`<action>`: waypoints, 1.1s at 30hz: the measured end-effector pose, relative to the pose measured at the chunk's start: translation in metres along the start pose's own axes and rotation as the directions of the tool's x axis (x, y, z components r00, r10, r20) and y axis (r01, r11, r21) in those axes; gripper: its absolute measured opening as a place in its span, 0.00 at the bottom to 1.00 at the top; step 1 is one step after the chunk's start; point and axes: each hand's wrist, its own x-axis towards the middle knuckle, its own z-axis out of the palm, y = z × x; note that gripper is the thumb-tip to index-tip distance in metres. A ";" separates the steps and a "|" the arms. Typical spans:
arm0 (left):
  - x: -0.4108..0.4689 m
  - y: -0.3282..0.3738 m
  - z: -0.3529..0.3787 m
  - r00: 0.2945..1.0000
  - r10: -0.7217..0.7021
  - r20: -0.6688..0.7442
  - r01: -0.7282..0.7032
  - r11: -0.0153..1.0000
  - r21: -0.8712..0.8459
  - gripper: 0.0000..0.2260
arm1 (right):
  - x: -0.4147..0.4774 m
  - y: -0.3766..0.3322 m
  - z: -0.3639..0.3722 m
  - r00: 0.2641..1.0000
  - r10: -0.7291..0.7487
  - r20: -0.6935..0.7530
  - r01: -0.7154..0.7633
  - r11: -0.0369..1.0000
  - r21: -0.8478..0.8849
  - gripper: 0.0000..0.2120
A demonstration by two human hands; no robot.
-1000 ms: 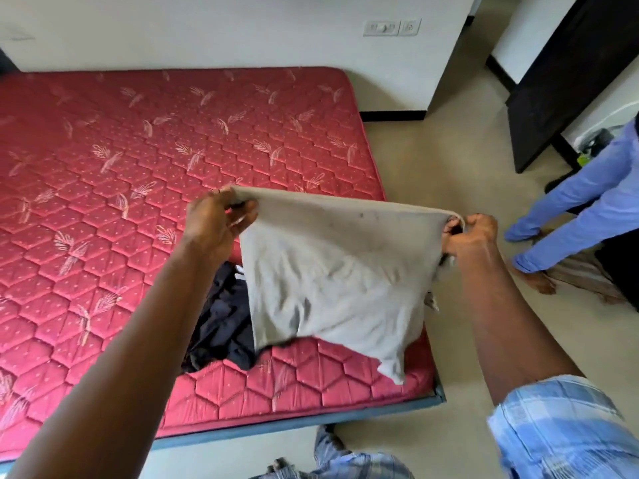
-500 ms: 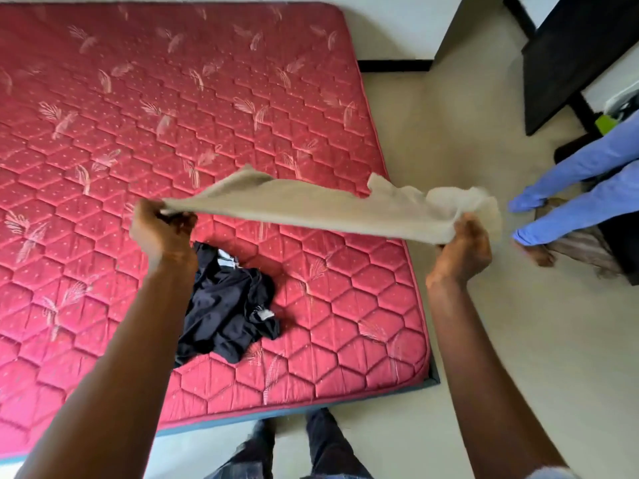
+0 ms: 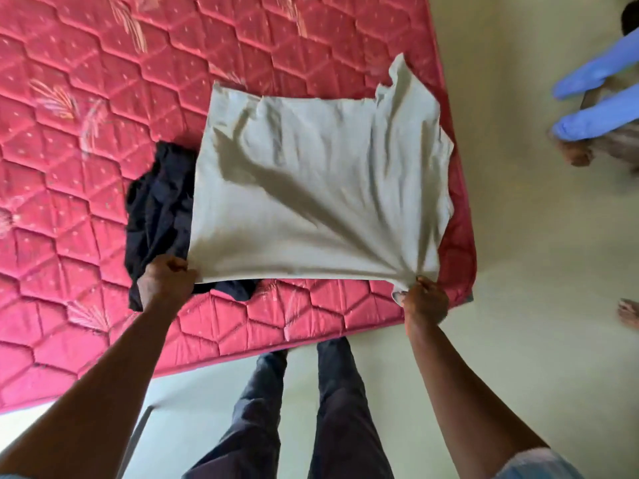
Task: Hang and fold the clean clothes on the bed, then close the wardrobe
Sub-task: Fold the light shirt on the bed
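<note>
On the red mattress (image 3: pixel 103 167), a grey garment (image 3: pixel 321 188) is spread by the three o'clock edge, overlapping dark clothes (image 3: pixel 159 209) at nine o'clock. The left hand (image 3: pixel 166 283) and right hand (image 3: pixel 427 302) each clutch a six o'clock corner with curled fingers, seemingly pulling it flat for folding.

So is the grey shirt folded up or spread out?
Spread out. The shirt is stretched wide over the bed, left hand and right hand gripping its near corners.
</note>
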 end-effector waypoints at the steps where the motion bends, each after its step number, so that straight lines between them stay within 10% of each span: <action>1: -0.008 -0.001 0.002 0.999 0.035 -0.004 -0.034 0.997 0.071 0.10 | 0.000 0.008 0.001 1.000 0.024 0.018 -0.023 0.996 -0.086 0.22; 4: -0.015 0.007 0.006 0.983 0.165 -0.081 -0.154 0.980 0.125 0.17 | -0.004 0.012 0.011 0.997 0.070 0.020 -0.060 0.945 -0.320 0.30; 7: 0.000 0.038 0.009 0.932 0.337 -0.136 -0.328 0.941 0.083 0.17 | -0.016 -0.013 0.037 0.964 -0.265 -0.032 0.196 0.783 -0.591 0.33; 11: 0.059 0.111 0.015 0.843 0.504 -0.188 -0.515 0.857 -0.010 0.16 | -0.005 -0.064 0.111 0.650 -0.702 0.292 0.710 0.423 -0.562 0.30; 18: 0.180 0.232 0.040 0.812 0.547 -0.203 -0.558 0.830 0.005 0.25 | 0.028 -0.154 0.249 0.262 -0.826 0.500 0.886 0.002 -0.463 0.29; 33: 0.288 0.271 0.067 0.848 0.236 -0.475 -0.304 0.950 -0.071 0.20 | 0.073 -0.176 0.304 0.165 -0.836 0.523 0.724 -0.258 -0.640 0.37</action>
